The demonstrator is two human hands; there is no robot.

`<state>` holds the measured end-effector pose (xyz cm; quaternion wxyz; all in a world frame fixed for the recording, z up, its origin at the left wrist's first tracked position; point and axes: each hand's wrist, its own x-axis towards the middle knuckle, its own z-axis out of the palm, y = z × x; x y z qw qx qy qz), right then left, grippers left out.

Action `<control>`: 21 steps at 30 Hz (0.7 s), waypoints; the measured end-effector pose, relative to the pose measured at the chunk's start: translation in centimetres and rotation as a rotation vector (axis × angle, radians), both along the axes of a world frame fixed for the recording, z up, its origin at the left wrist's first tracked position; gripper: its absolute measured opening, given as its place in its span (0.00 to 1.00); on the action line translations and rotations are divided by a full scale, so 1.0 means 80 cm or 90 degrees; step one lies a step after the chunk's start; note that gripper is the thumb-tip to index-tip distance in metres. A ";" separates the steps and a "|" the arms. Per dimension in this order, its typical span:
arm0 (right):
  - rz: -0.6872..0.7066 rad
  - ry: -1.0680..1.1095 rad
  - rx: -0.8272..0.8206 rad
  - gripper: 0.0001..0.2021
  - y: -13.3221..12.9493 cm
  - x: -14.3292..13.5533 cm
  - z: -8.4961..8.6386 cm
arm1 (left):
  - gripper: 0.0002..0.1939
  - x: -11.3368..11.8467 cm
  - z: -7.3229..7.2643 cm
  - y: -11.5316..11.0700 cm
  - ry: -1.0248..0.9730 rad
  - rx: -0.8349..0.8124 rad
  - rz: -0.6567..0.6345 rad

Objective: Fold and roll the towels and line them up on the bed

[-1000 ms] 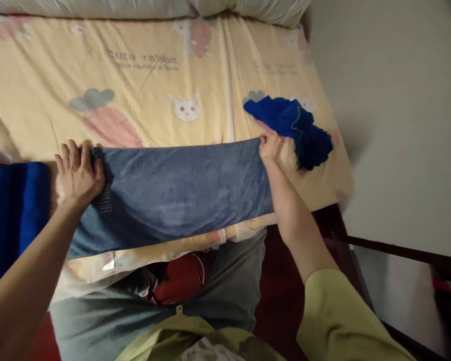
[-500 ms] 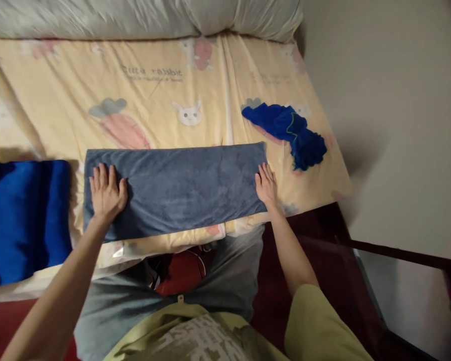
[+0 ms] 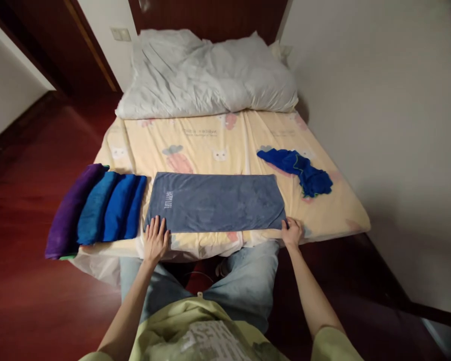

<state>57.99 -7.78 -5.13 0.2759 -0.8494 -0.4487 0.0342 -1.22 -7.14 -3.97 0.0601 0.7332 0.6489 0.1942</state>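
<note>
A grey-blue towel (image 3: 218, 203) lies flat in a long rectangle on the bed, with white lettering near its left end. My left hand (image 3: 156, 241) rests at the towel's near left corner, fingers stretched out on its edge. At the near right corner, my right hand (image 3: 292, 232) has its fingers closed on the towel's edge, and a slight crease runs across that corner. To the left of the towel is a row of folded cloths: purple (image 3: 73, 213), teal (image 3: 96, 208) and bright blue (image 3: 118, 206).
A crumpled blue cloth (image 3: 298, 168) with green edging lies to the right on the yellow rabbit-print sheet (image 3: 233, 143). A large pale grey quilt or pillow (image 3: 214, 75) lies across the bed's far end. A wall (image 3: 379, 125) stands to the right; dark red floor (image 3: 41, 190) shows left.
My hands have moved from the towel's surface to its near corners, and the right one has closed on the edge. The view has tilted up, showing the far end and the row of cloths.
</note>
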 end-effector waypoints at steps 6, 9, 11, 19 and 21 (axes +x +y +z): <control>-0.059 0.142 -0.054 0.13 0.001 0.023 0.016 | 0.29 -0.030 -0.001 -0.083 -0.035 0.001 -0.042; -0.058 0.143 -0.090 0.12 -0.001 0.020 0.027 | 0.29 -0.044 -0.002 -0.132 -0.048 -0.014 -0.025; -0.046 0.067 -0.082 0.17 -0.003 0.005 0.034 | 0.28 -0.053 -0.006 -0.158 -0.054 -0.023 0.018; 0.200 -0.132 -0.250 0.32 0.006 -0.090 0.031 | 0.23 -0.049 0.002 -0.167 0.051 -0.126 0.120; 0.194 -0.107 -0.275 0.33 0.009 -0.098 0.026 | 0.22 -0.043 0.010 -0.162 0.094 -0.139 0.112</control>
